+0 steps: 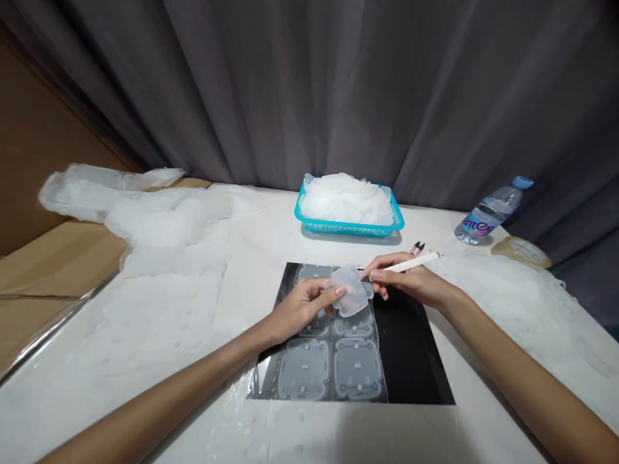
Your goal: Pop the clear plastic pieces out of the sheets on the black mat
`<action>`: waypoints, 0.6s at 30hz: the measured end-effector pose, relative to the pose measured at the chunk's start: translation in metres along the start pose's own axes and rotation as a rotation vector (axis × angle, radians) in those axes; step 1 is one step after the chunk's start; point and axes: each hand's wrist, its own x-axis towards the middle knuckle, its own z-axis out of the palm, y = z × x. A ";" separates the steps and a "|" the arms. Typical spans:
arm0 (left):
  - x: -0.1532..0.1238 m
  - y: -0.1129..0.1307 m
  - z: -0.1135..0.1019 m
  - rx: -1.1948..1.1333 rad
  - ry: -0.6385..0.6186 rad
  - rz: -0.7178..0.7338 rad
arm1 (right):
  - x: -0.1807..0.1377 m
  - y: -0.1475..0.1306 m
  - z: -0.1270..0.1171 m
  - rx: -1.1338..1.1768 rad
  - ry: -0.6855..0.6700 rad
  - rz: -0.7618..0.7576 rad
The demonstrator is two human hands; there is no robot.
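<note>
My left hand (309, 303) pinches a thin translucent sheet piece (352, 293) with rounded, notched edges, thumb on top. It is held up over a black mat (411, 354). Closed around a white pen-like tool (413, 262), my right hand (409, 278) brings the tool's dark pointed tip to the piece's upper right edge. Two small dark tips (418, 247) on pinkish stems stick up behind the right hand; what they belong to is hidden. On the mat lies a clear sheet (304, 370) with several rounded-square shapes, partly covered by my hands.
A blue basket (348, 227) heaped with translucent pieces (345, 198) stands at the back. To the right are a water bottle (491, 212), a tape roll (521, 251) and a translucent pile (541, 316). More sheets (164, 219) lie left, by cardboard (62, 258).
</note>
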 end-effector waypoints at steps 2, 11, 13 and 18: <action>0.000 -0.001 0.000 -0.010 -0.010 -0.009 | 0.000 0.000 0.000 -0.010 0.003 0.006; -0.001 0.001 0.000 0.036 -0.056 -0.024 | 0.000 0.000 0.000 -0.046 0.012 0.007; -0.001 0.002 0.000 0.040 -0.057 -0.017 | 0.000 0.002 -0.001 -0.049 0.010 0.001; -0.001 0.001 -0.002 0.039 -0.044 -0.025 | -0.003 0.001 -0.006 -0.071 -0.022 -0.029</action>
